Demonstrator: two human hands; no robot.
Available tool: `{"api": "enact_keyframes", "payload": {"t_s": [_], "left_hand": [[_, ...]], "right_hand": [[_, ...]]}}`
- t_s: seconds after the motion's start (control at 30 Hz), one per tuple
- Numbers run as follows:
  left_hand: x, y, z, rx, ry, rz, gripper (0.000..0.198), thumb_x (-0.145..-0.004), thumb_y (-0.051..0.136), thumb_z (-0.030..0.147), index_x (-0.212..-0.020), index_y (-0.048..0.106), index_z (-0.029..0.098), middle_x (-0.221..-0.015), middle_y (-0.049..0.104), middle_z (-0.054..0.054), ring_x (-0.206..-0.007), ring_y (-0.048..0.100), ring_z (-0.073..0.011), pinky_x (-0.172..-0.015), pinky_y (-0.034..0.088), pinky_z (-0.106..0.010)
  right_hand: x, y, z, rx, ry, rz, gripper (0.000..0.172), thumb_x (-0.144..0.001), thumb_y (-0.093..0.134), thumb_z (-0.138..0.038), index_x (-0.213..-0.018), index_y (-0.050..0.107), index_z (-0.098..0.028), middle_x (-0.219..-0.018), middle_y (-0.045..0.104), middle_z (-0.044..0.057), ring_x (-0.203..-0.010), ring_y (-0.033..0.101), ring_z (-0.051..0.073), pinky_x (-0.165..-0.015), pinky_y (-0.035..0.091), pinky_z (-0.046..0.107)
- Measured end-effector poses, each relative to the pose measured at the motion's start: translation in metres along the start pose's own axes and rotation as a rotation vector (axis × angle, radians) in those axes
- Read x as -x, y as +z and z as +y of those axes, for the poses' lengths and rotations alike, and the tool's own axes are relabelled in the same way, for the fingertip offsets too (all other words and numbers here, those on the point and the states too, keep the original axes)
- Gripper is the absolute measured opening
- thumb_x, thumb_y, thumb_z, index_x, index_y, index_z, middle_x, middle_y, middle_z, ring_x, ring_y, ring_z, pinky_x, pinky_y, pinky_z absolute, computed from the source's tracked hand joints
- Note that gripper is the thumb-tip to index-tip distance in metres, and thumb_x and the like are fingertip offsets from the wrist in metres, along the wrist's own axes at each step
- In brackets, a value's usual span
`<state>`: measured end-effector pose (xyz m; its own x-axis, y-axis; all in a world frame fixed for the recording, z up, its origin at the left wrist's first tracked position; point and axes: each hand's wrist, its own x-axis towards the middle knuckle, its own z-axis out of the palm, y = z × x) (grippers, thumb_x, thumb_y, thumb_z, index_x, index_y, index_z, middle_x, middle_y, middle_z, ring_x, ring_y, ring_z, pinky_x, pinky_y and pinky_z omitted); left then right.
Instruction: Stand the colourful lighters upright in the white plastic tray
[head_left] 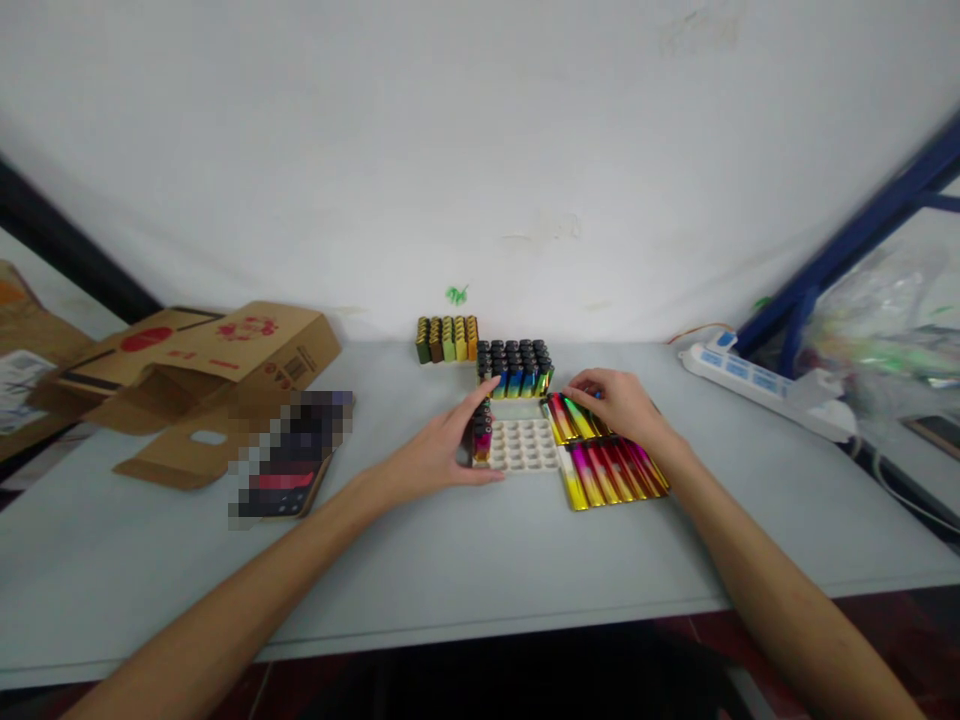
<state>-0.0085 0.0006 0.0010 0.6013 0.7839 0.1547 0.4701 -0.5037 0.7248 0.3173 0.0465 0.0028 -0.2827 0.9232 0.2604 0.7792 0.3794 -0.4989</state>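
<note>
My left hand spans the left end of a white tray, thumb along its near edge and a finger reaching toward the far side. One column of black-topped lighters stands in the tray beside my palm; its other visible round pockets hold nothing. My right hand bends over shiny lighters lying flat right of the tray, its fingertips closed together at their upper ends. Nearer me lies a second row of pink, red and yellow-gold lighters.
Behind the tray stands a block of blue-gold lighters; farther back left is a gold-topped group. A partly blurred phone and an open cardboard box occupy the left. A white power strip lies right, near clear plastic bags.
</note>
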Motion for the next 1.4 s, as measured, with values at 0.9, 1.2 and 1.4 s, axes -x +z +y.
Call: {"api": "enact_keyframes", "payload": {"t_s": [0.9,1.2,1.4], "left_hand": [[0.001,0.001,-0.003,0.029,0.033,0.021,0.119,-0.08,0.087,0.048,-0.171,0.012,0.027,-0.157,0.056,-0.014,-0.138,0.061,-0.0341,-0.119,0.047,-0.047],[0.0,0.004,-0.007,0.018,0.027,0.016,0.124,-0.078,0.088,0.05,-0.171,0.009,0.028,-0.161,0.052,-0.014,-0.14,0.06,-0.0338,-0.121,0.045,-0.047],[0.0,0.003,-0.008,-0.011,0.038,0.021,0.127,-0.077,0.089,0.053,-0.171,0.008,0.028,-0.17,0.039,-0.015,-0.15,0.048,-0.0363,-0.126,0.04,-0.05]], "right_hand": [[0.023,0.021,-0.126,-0.132,-0.339,-0.072,0.029,-0.093,0.078,-0.041,-0.108,0.061,-0.022,-0.105,0.071,0.007,-0.079,0.068,0.019,-0.073,0.057,0.034],[0.017,0.04,-0.124,-0.197,-0.397,0.03,0.011,-0.097,0.071,-0.024,-0.104,0.063,-0.02,-0.099,0.069,0.007,-0.078,0.068,0.019,-0.072,0.057,0.033],[0.02,0.002,-0.122,-0.396,-0.291,0.212,0.017,-0.098,0.072,-0.037,-0.108,0.069,-0.023,-0.096,0.074,0.005,-0.08,0.072,0.018,-0.07,0.061,0.031]]}}
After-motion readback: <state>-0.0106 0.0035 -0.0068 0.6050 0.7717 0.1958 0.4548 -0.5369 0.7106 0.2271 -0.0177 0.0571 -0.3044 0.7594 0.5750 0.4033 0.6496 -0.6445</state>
